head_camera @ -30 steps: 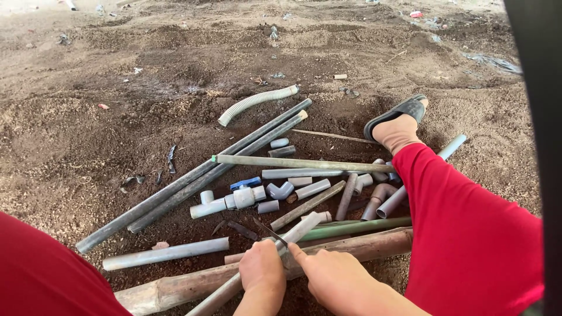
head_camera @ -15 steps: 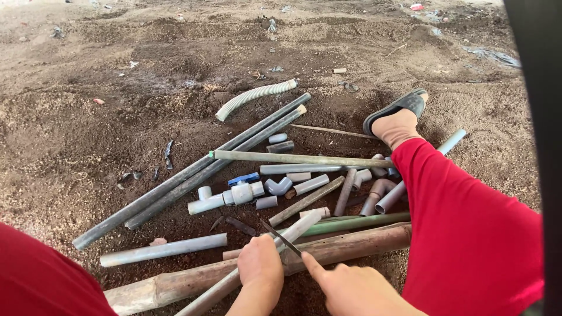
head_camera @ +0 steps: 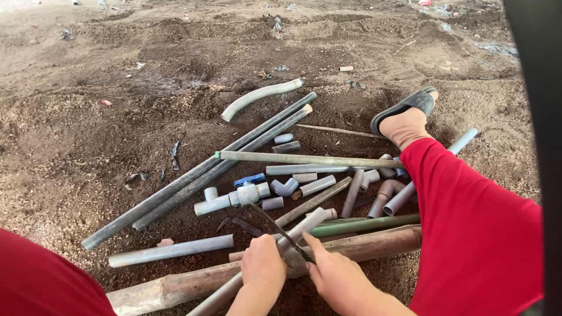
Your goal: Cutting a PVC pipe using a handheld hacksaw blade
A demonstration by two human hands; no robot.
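Note:
My left hand (head_camera: 263,268) grips a grey plastic pipe (head_camera: 308,222) that lies slanted across a brown wooden log (head_camera: 374,240). My right hand (head_camera: 338,276) holds the near end of a thin dark saw blade (head_camera: 274,225), which crosses the pipe just beside my left hand and points away to the upper left. Both hands sit close together at the bottom middle of the view, between my red-clad knees.
On the bare dirt lie two long dark pipes (head_camera: 205,169), a grey corrugated hose (head_camera: 260,95), a valve with a blue handle (head_camera: 249,181), several short grey fittings, a green pipe (head_camera: 363,225) and a short grey pipe (head_camera: 170,250). My sandalled foot (head_camera: 404,120) rests at the right.
My right hand has slid a little along the pipe with the blade and come back toward my left hand. The left hand has stayed on the pipe.

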